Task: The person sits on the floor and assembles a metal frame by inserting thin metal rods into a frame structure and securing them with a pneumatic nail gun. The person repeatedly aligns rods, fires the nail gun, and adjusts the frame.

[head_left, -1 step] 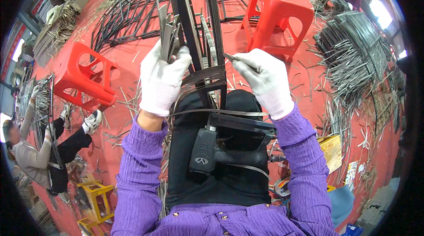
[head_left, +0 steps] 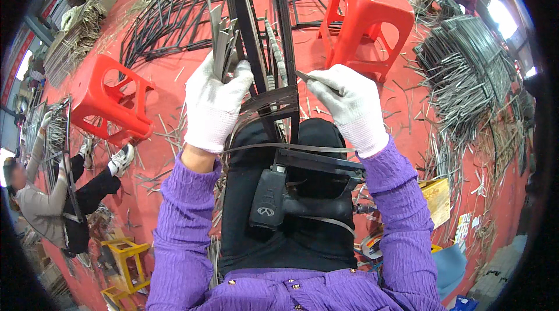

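Note:
My left hand [head_left: 214, 101], in a white knit glove, is closed around a bundle of flat grey strips [head_left: 221, 46] that fan out above the fingers. With a white glove on too, my right hand [head_left: 352, 107] pinches the end of a thin dark strip [head_left: 304, 76]. Between my hands stands a long dark slatted frame [head_left: 281, 26], its near end by my knees. Several dark strips [head_left: 271, 100] cross that near end. On my lap lies a black nail gun [head_left: 269, 200], touched by neither hand. A loose flat strip [head_left: 291, 147] curves above it.
Red plastic stools stand at the right [head_left: 372, 14] and left [head_left: 108, 101]. Dark frames [head_left: 174, 26] lie on the red floor beyond. A large pile of grey strips [head_left: 471, 72] is at the right. A seated co-worker [head_left: 43, 206] is at the left, beside a yellow stool [head_left: 131, 264].

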Motion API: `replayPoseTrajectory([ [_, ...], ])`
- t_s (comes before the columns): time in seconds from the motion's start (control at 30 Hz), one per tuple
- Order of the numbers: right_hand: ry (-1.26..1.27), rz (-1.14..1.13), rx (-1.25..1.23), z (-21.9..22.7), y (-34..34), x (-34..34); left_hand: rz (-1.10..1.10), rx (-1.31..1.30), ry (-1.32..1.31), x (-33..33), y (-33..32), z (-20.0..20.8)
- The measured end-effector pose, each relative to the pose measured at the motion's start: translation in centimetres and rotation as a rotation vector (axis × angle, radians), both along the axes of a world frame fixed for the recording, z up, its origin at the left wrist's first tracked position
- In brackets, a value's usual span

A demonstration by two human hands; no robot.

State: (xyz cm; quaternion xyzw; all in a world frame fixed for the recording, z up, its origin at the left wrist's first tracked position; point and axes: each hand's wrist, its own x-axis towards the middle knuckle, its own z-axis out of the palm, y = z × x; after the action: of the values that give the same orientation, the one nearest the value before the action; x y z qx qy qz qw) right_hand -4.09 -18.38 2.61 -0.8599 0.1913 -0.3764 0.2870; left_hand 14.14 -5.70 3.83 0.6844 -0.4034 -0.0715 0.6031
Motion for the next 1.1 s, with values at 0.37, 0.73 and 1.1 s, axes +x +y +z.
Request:
replayPoseTrajectory([
  [0.37,0.316,0.116,0.549,2.3,-1.2,0.0,0.018,0.045,-0.128,-0.1,0.2,0.5],
  [0.73,0.500,0.306,-0.170,4.9,-3.5,2.0,-0.008,0.048,-0.120,-0.2,-0.2,0.6],
  [1.1,0.624,0.580,-0.234,6.5,-6.4,2.1,-0.295,-0.062,0.288,0.7,0.0,-0.8],
])
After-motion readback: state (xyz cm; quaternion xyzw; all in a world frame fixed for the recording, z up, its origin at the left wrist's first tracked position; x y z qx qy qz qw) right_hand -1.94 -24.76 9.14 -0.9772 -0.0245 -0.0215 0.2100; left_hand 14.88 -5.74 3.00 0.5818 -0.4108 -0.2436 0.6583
